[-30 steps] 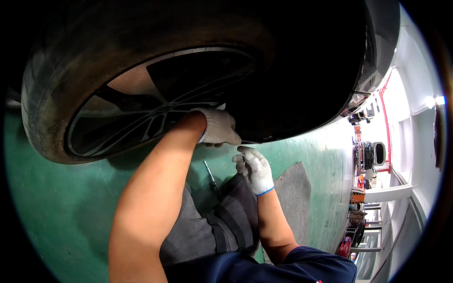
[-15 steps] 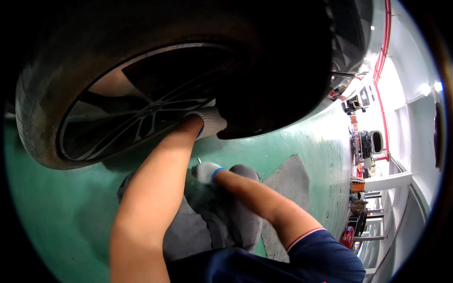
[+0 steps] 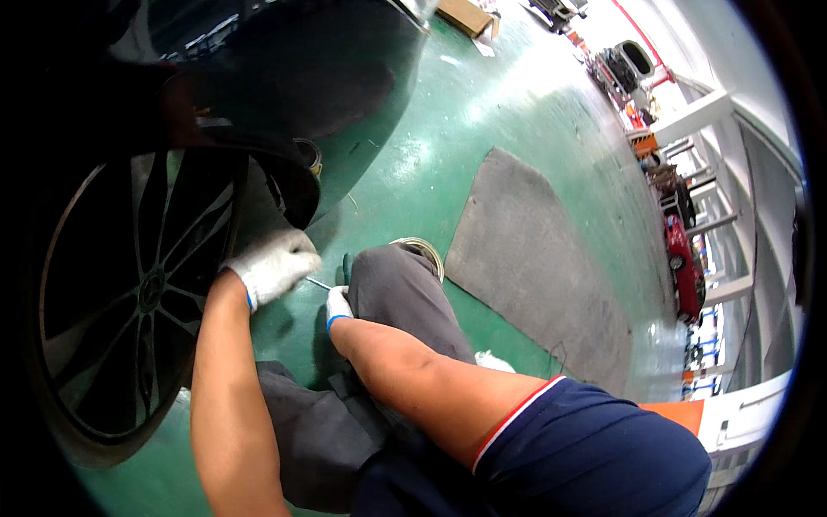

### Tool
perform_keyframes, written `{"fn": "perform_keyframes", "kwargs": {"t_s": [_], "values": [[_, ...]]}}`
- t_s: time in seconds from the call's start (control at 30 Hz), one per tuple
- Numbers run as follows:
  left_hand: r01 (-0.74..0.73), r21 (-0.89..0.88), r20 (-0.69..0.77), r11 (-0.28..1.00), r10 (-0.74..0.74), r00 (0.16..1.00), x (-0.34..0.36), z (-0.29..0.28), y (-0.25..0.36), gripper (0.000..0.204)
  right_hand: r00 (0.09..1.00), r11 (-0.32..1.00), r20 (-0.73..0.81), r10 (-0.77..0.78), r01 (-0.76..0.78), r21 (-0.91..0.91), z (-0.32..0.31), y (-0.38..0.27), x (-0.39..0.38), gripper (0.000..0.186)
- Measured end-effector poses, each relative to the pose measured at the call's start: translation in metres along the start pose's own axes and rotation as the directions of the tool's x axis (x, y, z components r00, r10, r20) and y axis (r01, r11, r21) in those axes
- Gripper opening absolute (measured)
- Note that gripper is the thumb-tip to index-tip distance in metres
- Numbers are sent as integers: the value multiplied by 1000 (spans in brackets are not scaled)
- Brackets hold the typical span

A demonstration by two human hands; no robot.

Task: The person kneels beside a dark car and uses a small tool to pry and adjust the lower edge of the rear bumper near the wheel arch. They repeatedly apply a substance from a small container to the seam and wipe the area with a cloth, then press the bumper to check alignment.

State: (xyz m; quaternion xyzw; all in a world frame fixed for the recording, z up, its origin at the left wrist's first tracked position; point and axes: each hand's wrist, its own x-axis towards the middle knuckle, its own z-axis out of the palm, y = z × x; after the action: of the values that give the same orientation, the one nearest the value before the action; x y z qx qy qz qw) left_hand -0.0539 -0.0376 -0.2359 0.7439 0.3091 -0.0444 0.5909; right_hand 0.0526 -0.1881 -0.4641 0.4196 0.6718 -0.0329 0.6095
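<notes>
My left hand (image 3: 277,265), in a white knit glove, is beside the car wheel's tyre, just below the edge of the dark wheel arch. Its fingers are curled and slightly blurred; what they hold, if anything, is hidden. My right hand (image 3: 338,305), gloved too, is closed in front of my bent knee. From it a thin metal rod (image 3: 319,283) points toward the left hand's fingers; whether it touches them I cannot tell. The rod's other end is hidden in my grip. The spoked wheel (image 3: 150,293) stands upright at the left.
A grey mat (image 3: 534,258) lies on the green floor to the right. Behind my knee shows the rim of a round container (image 3: 428,250). Another round container (image 3: 308,157) stands beyond the wheel arch. A cardboard box (image 3: 465,15) and a red car (image 3: 683,267) are farther off.
My view has swung to the right. My left hand has come out from under the wheel arch, toward the right hand. The rod now shows between the two hands.
</notes>
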Motion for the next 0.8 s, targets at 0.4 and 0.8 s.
{"fn": "perform_keyframes", "kwargs": {"t_s": [0.4, 0.8], "values": [[-700, -241, 364, 672, 732, 576, -53, 110, 95, 16, 997, 761, -80, -17, 65, 646, -35, -24, 10, 32], [-280, -157, -540, 947, 156, 827, -15, 20, -29, 17, 982, 393, -188, 17, 167, 904, -49, -7, 21, 33]]}}
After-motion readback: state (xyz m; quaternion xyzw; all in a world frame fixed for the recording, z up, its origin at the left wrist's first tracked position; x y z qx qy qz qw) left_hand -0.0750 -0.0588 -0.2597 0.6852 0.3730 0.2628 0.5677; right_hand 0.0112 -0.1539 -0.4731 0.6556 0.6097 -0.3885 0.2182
